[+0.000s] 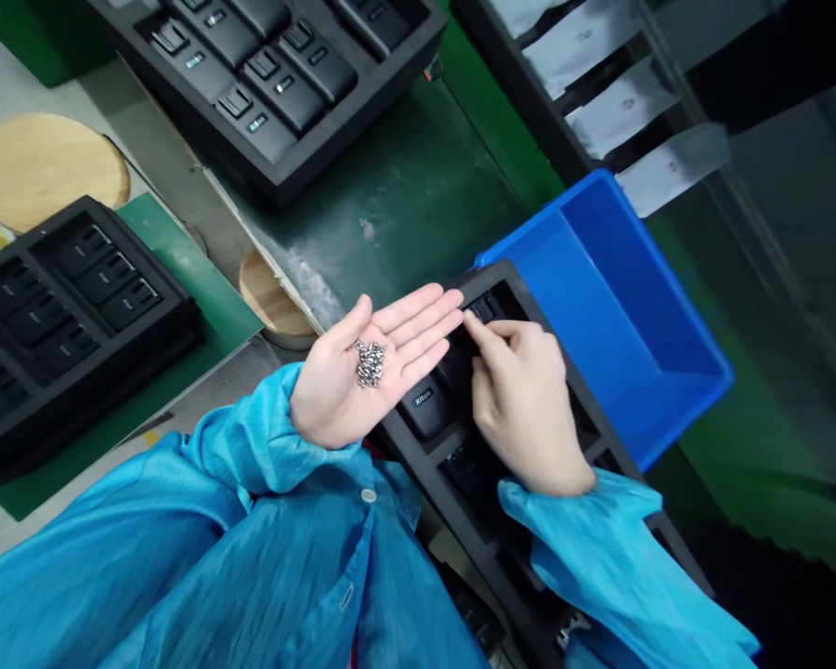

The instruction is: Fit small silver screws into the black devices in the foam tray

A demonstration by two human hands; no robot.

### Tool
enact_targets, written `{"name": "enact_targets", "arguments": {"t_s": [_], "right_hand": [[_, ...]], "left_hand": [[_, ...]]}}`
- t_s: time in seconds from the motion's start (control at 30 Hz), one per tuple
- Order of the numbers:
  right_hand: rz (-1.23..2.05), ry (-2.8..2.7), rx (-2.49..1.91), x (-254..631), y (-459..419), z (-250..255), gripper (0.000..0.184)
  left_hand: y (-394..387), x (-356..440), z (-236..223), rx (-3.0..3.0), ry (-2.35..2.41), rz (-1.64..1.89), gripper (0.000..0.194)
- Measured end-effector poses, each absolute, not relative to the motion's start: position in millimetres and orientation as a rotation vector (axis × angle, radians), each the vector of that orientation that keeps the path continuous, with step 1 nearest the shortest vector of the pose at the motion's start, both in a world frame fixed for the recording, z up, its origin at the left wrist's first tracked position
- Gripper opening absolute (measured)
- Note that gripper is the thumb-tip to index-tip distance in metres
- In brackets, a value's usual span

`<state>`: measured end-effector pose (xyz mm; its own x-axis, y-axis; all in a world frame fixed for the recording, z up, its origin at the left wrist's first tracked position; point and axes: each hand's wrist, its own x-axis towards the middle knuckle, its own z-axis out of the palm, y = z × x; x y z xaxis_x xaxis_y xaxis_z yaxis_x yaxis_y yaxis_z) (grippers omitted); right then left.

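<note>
My left hand is palm up with its fingers stretched out flat. A small pile of shiny metal screws lies on the palm. Thumb and forefinger of my right hand are pinched together close to the left fingertips; whatever is between them is too small or hidden to make out. Beneath both hands is a black foam tray, holding black plastic cases. One black case marked "Riton" shows below the left fingers, while others are partly covered by my right hand and sleeve.
A blue plastic bin stands just right of the tray. Another black tray of cases sits at the top of the green table. To the left are stacked trays and a round wooden stool. White packets lie upper right.
</note>
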<state>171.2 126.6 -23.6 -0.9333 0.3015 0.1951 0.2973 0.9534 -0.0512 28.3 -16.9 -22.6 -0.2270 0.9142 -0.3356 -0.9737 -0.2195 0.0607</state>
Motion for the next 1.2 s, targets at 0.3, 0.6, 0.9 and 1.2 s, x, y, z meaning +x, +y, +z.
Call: {"name": "enact_targets", "arguments": {"t_s": [0.3,0.6,0.9,1.2], "right_hand": [[0.384,-2.742,-0.168,153.7,91.6,36.7,0.009],[0.433,-2.910,-0.142,153.1,97.0,30.2,0.005],[0.405,-2.984,-0.098,151.9,99.8,28.5,0.011],[0.346,-3.019,-0.126,150.5,97.5,26.9,0.012]], "left_hand": [[-10.0,47.8,-10.9,-0.265,0.348,1.587,0.065],[-4.1,55.4,-4.3,-0.384,0.319,1.489,0.066],[-2.4,57.9,-6.6,-0.515,0.359,1.451,0.055],[-2.0,58.1,-5.2,-0.590,0.300,1.475,0.054]]}}
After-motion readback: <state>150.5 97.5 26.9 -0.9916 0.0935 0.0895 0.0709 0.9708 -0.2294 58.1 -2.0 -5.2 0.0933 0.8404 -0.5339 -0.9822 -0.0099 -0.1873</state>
